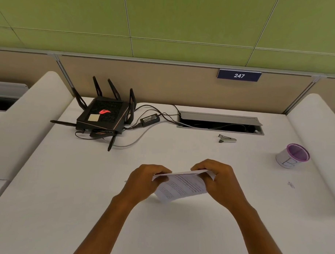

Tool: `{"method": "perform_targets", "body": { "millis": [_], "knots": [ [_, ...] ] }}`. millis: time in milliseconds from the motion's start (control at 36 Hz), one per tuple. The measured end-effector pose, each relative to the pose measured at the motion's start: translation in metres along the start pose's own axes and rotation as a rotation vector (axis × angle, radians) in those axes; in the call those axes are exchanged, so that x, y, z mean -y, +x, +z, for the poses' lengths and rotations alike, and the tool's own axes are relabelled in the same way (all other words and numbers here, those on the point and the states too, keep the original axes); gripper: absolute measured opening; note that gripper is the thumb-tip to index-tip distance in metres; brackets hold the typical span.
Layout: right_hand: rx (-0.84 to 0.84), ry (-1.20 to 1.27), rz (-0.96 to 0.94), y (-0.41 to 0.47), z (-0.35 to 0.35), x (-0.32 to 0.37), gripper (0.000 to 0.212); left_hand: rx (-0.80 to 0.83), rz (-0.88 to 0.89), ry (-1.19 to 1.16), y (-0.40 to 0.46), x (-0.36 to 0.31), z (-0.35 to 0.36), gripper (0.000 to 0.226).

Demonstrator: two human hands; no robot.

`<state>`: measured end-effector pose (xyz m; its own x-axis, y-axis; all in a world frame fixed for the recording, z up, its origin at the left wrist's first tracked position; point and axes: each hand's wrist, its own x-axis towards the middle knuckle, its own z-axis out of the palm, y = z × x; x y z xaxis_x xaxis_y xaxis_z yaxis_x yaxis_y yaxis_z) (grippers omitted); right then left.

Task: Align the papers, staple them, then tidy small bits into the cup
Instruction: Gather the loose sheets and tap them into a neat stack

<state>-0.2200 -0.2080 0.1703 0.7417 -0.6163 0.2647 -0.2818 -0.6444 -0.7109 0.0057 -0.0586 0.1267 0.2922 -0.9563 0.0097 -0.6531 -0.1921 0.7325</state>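
Note:
Both my hands hold a small stack of printed white papers (181,187) upright over the middle of the white desk (66,180), its lower edge near the desk top. My left hand (145,181) grips the stack's left end and my right hand (220,181) grips its right end. A small grey stapler (227,138) lies on the desk further back, right of centre. A white cup with a purple rim (293,156) stands at the far right. A few tiny dark bits (291,184) lie on the desk below the cup.
A black router with several antennas (103,115) sits at the back left, with a power adapter (150,119) and cables running to an open cable tray (220,123). White side dividers (20,121) flank the desk. A beige partition carries a sign reading 247 (239,75).

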Motion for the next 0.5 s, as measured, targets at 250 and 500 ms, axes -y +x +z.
{"method": "perform_targets", "body": {
  "millis": [250,500],
  "knots": [
    [-0.039,0.218,0.229,-0.018,-0.029,-0.018,0.029,-0.12,-0.282,-0.106,-0.042,0.064,-0.023,0.045],
    [-0.189,0.452,0.447,-0.031,-0.017,-0.022,0.012,-0.232,-0.385,-0.592,-0.035,0.034,-0.017,0.023]
  ]
}}
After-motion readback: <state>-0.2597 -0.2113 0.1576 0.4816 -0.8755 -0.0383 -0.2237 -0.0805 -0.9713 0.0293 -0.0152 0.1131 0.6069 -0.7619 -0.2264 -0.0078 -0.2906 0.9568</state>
